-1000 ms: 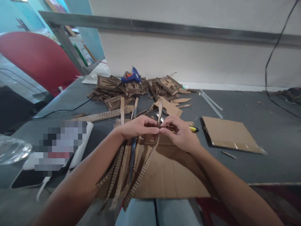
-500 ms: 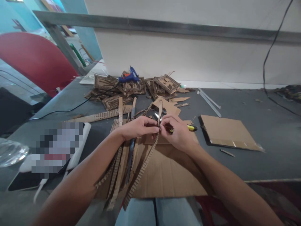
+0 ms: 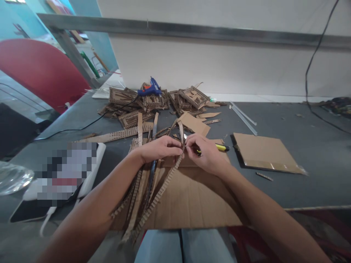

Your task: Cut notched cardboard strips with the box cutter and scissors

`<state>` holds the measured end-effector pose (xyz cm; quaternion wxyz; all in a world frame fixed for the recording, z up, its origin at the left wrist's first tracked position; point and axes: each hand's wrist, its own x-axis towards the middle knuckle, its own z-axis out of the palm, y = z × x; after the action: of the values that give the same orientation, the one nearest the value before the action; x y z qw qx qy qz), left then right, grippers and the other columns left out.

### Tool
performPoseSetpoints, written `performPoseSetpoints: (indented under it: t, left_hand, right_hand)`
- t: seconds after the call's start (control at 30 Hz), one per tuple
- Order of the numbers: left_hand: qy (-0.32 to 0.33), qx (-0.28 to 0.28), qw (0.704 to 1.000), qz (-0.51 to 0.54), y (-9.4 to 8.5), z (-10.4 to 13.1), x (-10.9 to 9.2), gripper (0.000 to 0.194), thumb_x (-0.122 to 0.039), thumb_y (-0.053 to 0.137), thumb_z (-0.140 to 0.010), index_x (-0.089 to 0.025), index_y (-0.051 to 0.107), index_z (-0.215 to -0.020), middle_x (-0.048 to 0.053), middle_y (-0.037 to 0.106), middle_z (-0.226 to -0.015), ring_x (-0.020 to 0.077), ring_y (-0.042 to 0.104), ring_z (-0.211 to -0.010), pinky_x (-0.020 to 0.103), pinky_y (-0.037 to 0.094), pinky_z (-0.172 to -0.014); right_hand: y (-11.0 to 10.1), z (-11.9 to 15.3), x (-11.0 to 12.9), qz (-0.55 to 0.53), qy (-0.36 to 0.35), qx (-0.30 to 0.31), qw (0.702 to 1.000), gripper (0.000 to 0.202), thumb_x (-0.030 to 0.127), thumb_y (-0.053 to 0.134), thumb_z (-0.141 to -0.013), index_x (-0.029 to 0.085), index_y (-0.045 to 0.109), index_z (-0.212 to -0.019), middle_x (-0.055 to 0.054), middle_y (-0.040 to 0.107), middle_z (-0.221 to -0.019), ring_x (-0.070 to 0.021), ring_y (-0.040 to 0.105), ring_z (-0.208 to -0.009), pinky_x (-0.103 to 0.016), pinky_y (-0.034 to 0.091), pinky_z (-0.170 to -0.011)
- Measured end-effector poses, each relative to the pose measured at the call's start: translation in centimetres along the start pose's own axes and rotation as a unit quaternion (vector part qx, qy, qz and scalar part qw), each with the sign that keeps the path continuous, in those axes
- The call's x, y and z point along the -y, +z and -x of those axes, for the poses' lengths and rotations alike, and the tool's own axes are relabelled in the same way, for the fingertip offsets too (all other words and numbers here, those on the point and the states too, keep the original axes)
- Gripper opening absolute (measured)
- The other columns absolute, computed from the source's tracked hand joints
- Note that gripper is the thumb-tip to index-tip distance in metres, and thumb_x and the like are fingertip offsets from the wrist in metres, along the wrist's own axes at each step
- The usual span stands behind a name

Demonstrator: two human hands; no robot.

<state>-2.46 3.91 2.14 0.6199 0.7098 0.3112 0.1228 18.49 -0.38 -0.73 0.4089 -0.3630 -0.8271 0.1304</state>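
A long ridged cardboard strip [image 3: 163, 185] runs from my fingertips down toward my lap, its other end standing up past my hands. The fingers of my left hand [image 3: 160, 149] are pinched around it from the left. My right hand [image 3: 204, 152] pinches the same strip at nearly the same spot; the fingertips almost meet. Behind the right hand shows a yellow and black utility knife [image 3: 221, 147], partly hidden; whether the palm touches it I cannot tell. Several more cardboard strips [image 3: 134, 208] lie beneath my left wrist, on a large cardboard sheet [image 3: 197, 204].
At the back, a blue glue gun [image 3: 150, 88] rests on a heap of cardboard frames [image 3: 131, 100]. Clear glue sticks [image 3: 244, 118] and a cardboard panel [image 3: 267, 151] lie to the right. On the left are a phone [image 3: 68, 171] with a cable and a clear plastic item [image 3: 13, 179].
The strip's lower end has swung left toward the other strips, and its upper end has tipped left too. Both hands stay pinched on it, nearly in the same place.
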Motion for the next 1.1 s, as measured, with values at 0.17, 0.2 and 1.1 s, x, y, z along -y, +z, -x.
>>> performPoseSetpoints:
  t: [0.17, 0.2, 1.1]
  left_hand:
    - [-0.020, -0.028, 0.999, 0.031, 0.0, 0.2, 0.0, 0.019, -0.032, 0.066, -0.082, -0.015, 0.074, -0.081, 0.001, 0.068, -0.068, 0.0116, 0.061, -0.063, 0.021, 0.046, -0.061]
    - [-0.025, -0.031, 0.999, 0.037, 0.1, 0.2, -0.1, 0.017, -0.032, 0.067, -0.081, -0.015, 0.074, -0.080, 0.001, 0.068, -0.067, 0.0114, 0.061, -0.061, 0.020, 0.046, -0.060]
    - [0.016, -0.041, 0.997, 0.058, 0.6, -0.6, 0.8, 0.023, -0.036, 0.068, -0.088, -0.014, 0.073, -0.091, 0.002, 0.072, -0.077, 0.0110, 0.066, -0.069, 0.024, 0.051, -0.075]
  right_hand:
    - [-0.3, 0.2, 0.0, 0.001, -0.021, -0.021, 1.000, 0.012, 0.020, 0.065, -0.091, 0.020, 0.066, -0.103, -0.008, 0.073, -0.098, -0.0180, 0.069, -0.087, -0.030, 0.056, -0.077]
    - [-0.2, 0.2, 0.0, 0.002, -0.030, -0.032, 0.999, 0.012, 0.020, 0.065, -0.092, 0.020, 0.067, -0.103, -0.008, 0.074, -0.100, -0.0184, 0.070, -0.089, -0.030, 0.057, -0.080]
    - [0.5, 0.2, 0.1, 0.077, -0.002, -0.018, 0.997, 0.012, 0.011, 0.052, -0.087, 0.023, 0.051, -0.086, -0.004, 0.062, -0.083, -0.0167, 0.058, -0.072, -0.029, 0.048, -0.066]
